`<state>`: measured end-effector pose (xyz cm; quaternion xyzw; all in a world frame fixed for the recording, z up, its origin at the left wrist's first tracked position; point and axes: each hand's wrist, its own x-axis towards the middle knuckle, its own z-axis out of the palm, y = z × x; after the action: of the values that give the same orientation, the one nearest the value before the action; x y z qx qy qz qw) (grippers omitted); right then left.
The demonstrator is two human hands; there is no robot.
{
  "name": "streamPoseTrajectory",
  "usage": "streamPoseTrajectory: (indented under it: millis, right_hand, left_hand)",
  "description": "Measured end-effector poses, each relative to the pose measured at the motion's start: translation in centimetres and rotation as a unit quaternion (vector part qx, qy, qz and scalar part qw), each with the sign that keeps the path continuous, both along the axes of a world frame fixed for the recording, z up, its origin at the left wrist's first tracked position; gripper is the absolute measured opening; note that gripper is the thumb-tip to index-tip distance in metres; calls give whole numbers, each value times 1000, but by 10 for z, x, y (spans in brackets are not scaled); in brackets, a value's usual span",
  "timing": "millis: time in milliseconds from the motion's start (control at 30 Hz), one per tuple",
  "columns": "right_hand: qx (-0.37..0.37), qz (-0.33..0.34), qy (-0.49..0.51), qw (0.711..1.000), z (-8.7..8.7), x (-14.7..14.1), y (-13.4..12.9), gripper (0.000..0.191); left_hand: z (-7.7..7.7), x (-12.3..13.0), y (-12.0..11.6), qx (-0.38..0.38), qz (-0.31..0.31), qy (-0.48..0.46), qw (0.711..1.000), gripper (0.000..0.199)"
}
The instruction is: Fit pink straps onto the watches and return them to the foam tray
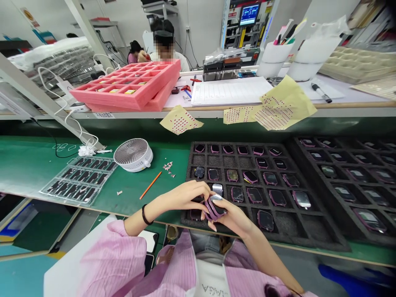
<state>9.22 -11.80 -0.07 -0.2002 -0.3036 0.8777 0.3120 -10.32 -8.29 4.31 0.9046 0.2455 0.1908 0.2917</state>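
Our left hand (182,197) and right hand (230,216) curl closed around a pink-rimmed watch case (215,208) just above the black foam tray (321,237), whose little square holes (286,220) keep the other cases (270,178) apart and safe.

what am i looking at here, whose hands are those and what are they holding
This picture comes from a camera worn on a person's head, looking down at their own bare hands. The left hand and right hand together hold a small device with a purple-pink frame; exactly what it is can't be told. Beside the hands lies a black foam tray whose square compartments hold many similar devices. It rests on a green workbench, along with a small white fan and an orange pencil. Further off, beyond a pink foam tray, is another person.
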Motion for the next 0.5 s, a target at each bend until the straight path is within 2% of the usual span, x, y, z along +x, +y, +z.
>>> streamPoseTrajectory:
  millis: [100, 167, 200, 267, 333, 400, 500]
  right_hand:
    - [-14, -12, -6, 1000, -4, -5, -3, 54]
    - [-20, -39, -5, 999, -4, -7, -3, 59]
    - [-21, -60, -6, 998, -3, -6, -2, 61]
    - [-19, -107, -13, 994, 0, -4, 1, 63]
    - [-18, -143, -24, 989, 3, -1, 5, 64]
    - [-17, -160, -27, 987, 6, 0, 7, 64]
    - [-18, -170, -21, 985, 8, -1, 8, 62]
  left_hand:
    - [-11, -15, 5, -87, 51, -15, 995, 36]
    - [-20, -32, 11, -98, 148, 4, 984, 35]
    - [-26, -41, 14, -76, 222, 32, 971, 30]
    - [-40, -56, 19, -2, 382, 127, 916, 21]
    - [-54, -64, 21, 52, 476, 221, 849, 17]
    - [-67, -64, 22, 76, 505, 286, 811, 16]
    - [-80, -58, 23, 84, 510, 316, 795, 14]
